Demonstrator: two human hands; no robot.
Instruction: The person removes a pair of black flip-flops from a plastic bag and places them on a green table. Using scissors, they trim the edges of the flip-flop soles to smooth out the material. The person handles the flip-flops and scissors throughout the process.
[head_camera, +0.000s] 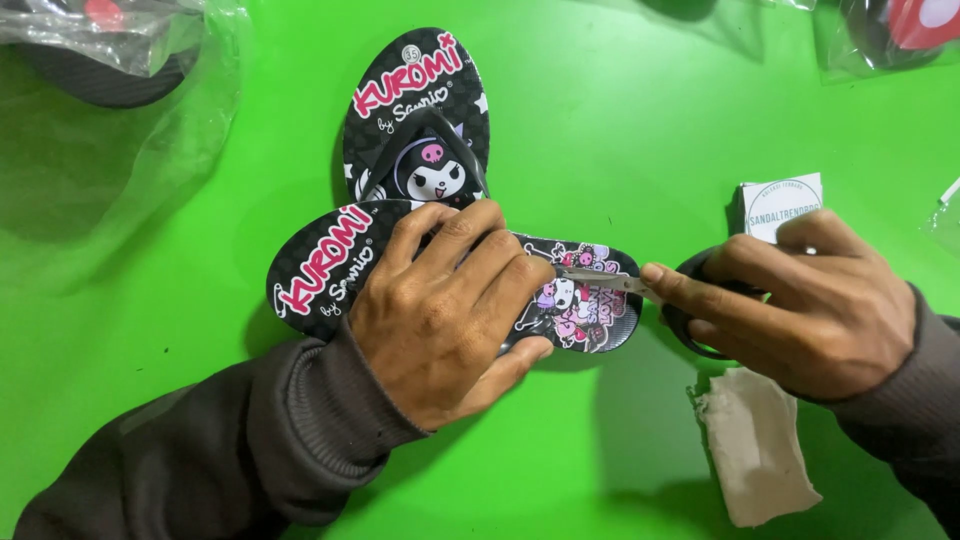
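Two black flip-flops with pink lettering and cartoon prints lie on the green table (150, 330). The near flip-flop (330, 262) lies crosswise over the toe of the far flip-flop (420, 110), which points away from me. My left hand (445, 315) presses down on the near flip-flop's middle, covering its strap. My right hand (800, 300) grips black-handled scissors (610, 283), forefinger laid along the blades. The metal tips rest on the near flip-flop's printed heel, right beside my left fingertips.
A crumpled beige cloth (760, 450) lies under my right wrist. A small stack of white paper tags (780, 205) sits behind my right hand. Clear plastic bags with dark footwear lie at the top left (110, 60) and top right (890, 35).
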